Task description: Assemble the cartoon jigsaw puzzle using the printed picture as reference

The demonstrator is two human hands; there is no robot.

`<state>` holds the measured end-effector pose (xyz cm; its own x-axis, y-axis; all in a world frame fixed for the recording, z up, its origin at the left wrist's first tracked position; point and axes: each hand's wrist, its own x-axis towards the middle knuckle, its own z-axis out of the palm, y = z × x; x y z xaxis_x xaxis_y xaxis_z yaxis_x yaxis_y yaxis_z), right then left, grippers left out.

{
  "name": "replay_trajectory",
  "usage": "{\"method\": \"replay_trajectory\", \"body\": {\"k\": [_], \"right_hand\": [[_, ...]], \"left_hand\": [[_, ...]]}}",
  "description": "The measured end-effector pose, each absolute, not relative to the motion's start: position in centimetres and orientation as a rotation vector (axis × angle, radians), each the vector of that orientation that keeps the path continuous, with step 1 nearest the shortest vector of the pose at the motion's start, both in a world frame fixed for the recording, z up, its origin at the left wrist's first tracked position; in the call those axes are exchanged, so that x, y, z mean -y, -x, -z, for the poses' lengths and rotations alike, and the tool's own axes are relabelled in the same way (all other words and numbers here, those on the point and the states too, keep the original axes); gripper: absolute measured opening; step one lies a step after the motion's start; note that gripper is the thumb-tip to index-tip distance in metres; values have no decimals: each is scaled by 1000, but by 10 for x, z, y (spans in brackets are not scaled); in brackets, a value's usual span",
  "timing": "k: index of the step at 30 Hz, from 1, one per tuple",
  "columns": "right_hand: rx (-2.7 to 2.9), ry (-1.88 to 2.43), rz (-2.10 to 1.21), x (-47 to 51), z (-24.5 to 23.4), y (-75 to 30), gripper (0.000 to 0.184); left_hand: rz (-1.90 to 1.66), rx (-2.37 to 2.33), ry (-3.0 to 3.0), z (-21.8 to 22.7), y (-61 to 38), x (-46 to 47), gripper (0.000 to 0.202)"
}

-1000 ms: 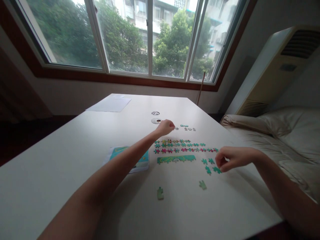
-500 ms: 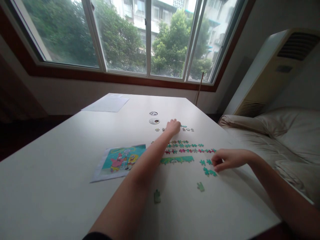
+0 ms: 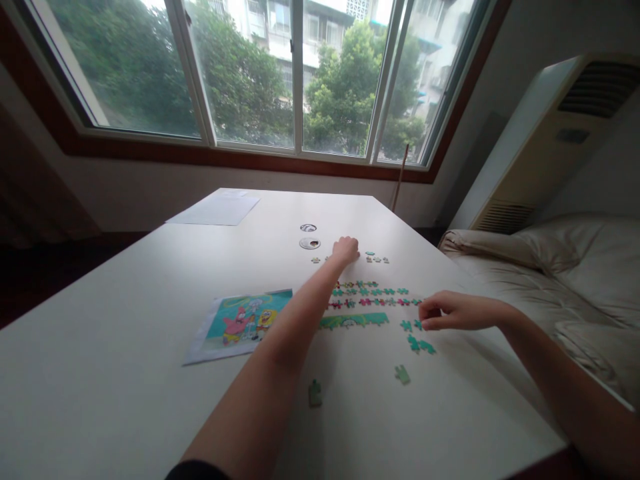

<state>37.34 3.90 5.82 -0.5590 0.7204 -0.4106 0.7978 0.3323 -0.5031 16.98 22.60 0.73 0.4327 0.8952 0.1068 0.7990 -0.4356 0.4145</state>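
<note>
My left hand point(image 3: 347, 249) reaches far across the white table, its fingers curled down at the far row of small jigsaw pieces. What it holds, if anything, is hidden. My right hand point(image 3: 441, 311) hovers at the right end of the rows, fingers bent inward beside some green jigsaw pieces point(image 3: 413, 343); I cannot make out anything between the fingertips. Between the hands lie several rows of loose pieces point(image 3: 395, 291) and a joined green strip point(image 3: 357, 321). Under my left forearm, partly covered, is a picture sheet point(image 3: 245, 319) with cartoon figures.
Two round discs point(image 3: 310, 243) lie beyond the rows. A white paper point(image 3: 215, 208) rests at the table's far left. Two single pieces sit closer to me, a dark green piece point(image 3: 315, 393) and a lighter piece point(image 3: 402, 375). A sofa point(image 3: 530, 267) stands to the right.
My right hand has moved slightly up and left, uncovering more of the green pieces below it. My left hand has shifted a little at the far row.
</note>
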Motion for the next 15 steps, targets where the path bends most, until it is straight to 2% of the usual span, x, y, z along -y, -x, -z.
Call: {"method": "replay_trajectory", "body": {"k": [7,12,15], "right_hand": [[-2678,-1699,998,-43,-52,-360,39],[-2841,-2038,912,-46,-39,-345,40],[-2887,-2172,969,-45,-35,-336,41]], "left_hand": [[-612,-1205,-2075,-28,-169,-201,28],[-754,-949,-1769,-34,-162,-146,16],[-790,-839,-1579,-31,-149,-113,12]]}}
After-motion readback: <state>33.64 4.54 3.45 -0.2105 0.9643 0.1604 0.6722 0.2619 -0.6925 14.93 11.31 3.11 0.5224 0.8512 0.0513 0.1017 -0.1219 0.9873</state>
